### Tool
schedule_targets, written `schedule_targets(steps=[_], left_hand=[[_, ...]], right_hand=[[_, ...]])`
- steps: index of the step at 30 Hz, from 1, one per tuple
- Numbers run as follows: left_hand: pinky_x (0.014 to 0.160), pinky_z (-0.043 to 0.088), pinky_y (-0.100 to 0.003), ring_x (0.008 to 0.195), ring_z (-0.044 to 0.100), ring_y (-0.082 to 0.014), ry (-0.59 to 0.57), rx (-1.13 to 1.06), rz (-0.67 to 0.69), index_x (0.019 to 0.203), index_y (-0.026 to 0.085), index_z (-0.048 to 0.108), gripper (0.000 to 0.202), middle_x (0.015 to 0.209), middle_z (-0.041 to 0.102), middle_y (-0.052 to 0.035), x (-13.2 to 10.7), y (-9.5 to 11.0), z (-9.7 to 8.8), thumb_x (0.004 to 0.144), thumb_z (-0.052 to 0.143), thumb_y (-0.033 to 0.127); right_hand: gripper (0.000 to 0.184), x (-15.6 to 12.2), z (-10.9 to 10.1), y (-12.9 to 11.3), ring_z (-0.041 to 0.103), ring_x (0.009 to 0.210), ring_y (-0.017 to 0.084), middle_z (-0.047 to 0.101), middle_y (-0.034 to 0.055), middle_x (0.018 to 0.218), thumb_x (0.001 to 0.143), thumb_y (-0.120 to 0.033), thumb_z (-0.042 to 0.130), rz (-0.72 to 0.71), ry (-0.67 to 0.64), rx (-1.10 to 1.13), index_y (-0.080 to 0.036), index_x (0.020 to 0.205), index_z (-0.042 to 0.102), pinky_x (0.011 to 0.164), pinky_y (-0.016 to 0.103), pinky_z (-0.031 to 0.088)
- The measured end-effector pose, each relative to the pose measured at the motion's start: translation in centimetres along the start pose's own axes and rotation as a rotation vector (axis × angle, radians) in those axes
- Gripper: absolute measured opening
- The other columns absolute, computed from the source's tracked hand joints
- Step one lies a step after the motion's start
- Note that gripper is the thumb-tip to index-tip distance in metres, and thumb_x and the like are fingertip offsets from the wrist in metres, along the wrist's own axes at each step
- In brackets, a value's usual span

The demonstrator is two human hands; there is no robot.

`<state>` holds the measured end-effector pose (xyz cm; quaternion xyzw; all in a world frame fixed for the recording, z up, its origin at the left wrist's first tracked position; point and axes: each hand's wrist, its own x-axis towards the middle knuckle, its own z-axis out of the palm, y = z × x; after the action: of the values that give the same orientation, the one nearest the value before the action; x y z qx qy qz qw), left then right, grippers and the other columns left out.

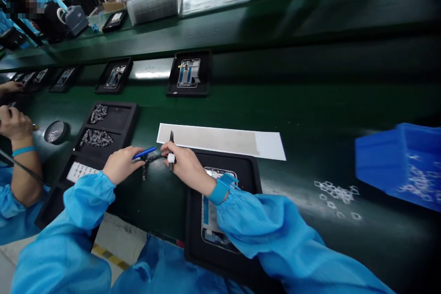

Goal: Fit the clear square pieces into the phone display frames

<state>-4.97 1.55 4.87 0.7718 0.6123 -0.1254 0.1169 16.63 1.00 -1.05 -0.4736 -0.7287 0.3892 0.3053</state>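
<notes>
My left hand [121,164] is closed on a blue pen-like tool [144,152], held nearly flat above the green bench. Black tweezers [171,136] are gripped in my right hand [186,167], their tips pointing up and away from me. A small white piece [171,158] shows at its fingers; whether it is worn or held I cannot tell. Between my hands lie small dark parts [144,172] on the bench. Below my right wrist, a black tray [246,172] holds a phone frame [210,220], partly hidden by my sleeve.
A compartment tray [129,121] with dark small parts stands left, beside a round dish [55,132] and a co-worker's hand [15,121]. A white-and-beige strip [220,140] lies ahead. White rings [337,192] and a blue bin [379,158] are right. Several trays with phone frames [189,73] line the back.
</notes>
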Motion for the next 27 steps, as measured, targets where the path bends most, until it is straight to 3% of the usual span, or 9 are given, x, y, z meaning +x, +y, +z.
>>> schedule_targets(steps=[4, 8, 12, 15, 22, 27], left_hand=[[0.077, 0.051, -0.029, 0.095, 0.068, -0.0226, 0.114, -0.040, -0.045, 0.126, 0.025, 0.059, 0.037, 0.111, 0.069, -0.0038, -4.9, 0.1, 0.0, 0.092, 0.057, 0.038], [0.061, 0.049, -0.027, 0.079, 0.069, -0.0200, 0.180, -0.030, -0.120, 0.126, 0.024, 0.059, 0.037, 0.105, 0.068, -0.0031, -7.7, 2.1, 3.4, 0.092, 0.059, 0.038], [0.053, 0.044, -0.026, 0.080, 0.069, -0.0197, 0.314, -0.103, -0.277, 0.123, 0.025, 0.060, 0.034, 0.105, 0.066, -0.0016, -6.7, 3.9, 7.4, 0.091, 0.062, 0.038], [0.056, 0.045, -0.025, 0.085, 0.069, -0.0186, 0.405, -0.209, -0.300, 0.115, 0.026, 0.063, 0.024, 0.104, 0.067, -0.0004, -5.4, 3.7, 8.6, 0.093, 0.060, 0.034], [0.075, 0.053, -0.027, 0.096, 0.067, -0.0198, 0.499, -0.300, -0.196, 0.122, 0.028, 0.063, 0.031, 0.116, 0.065, -0.0028, -3.2, 1.2, 7.9, 0.091, 0.061, 0.029], [0.074, 0.054, -0.026, 0.095, 0.067, -0.0191, 0.501, -0.304, -0.067, 0.119, 0.027, 0.066, 0.034, 0.116, 0.064, -0.0023, -1.4, 2.0, 7.6, 0.085, 0.069, 0.031]], right_hand=[[0.035, 0.2, 0.5, 0.7, 0.070, 0.090, 0.023, 0.072, 0.0041, 0.096, 0.077, 0.002, 0.058, -0.023, -0.032, -0.014, -0.023, 0.103, 0.055, 0.074, 0.029, 0.047], [0.046, 1.1, 1.0, 0.5, 0.067, 0.097, 0.023, 0.071, 0.0051, 0.103, 0.073, 0.008, 0.052, -0.067, -0.071, -0.031, -0.022, 0.107, 0.056, 0.079, 0.029, 0.046], [0.050, 2.3, 1.7, 0.3, 0.063, 0.099, 0.022, 0.069, 0.0067, 0.107, 0.074, 0.009, 0.047, -0.140, -0.134, -0.087, -0.021, 0.113, 0.057, 0.083, 0.030, 0.044], [0.051, 2.8, 1.9, 0.5, 0.062, 0.096, 0.021, 0.068, 0.0059, 0.103, 0.074, 0.010, 0.046, -0.171, -0.173, -0.116, -0.021, 0.112, 0.058, 0.081, 0.029, 0.044], [0.051, 2.1, 1.5, 1.0, 0.063, 0.091, 0.021, 0.070, 0.0040, 0.096, 0.073, 0.010, 0.048, -0.107, -0.127, -0.122, -0.021, 0.112, 0.058, 0.077, 0.028, 0.044], [0.044, 1.6, 1.6, 0.8, 0.062, 0.092, 0.022, 0.068, 0.0049, 0.098, 0.077, 0.004, 0.056, -0.095, -0.113, -0.145, -0.022, 0.112, 0.058, 0.076, 0.028, 0.042]])
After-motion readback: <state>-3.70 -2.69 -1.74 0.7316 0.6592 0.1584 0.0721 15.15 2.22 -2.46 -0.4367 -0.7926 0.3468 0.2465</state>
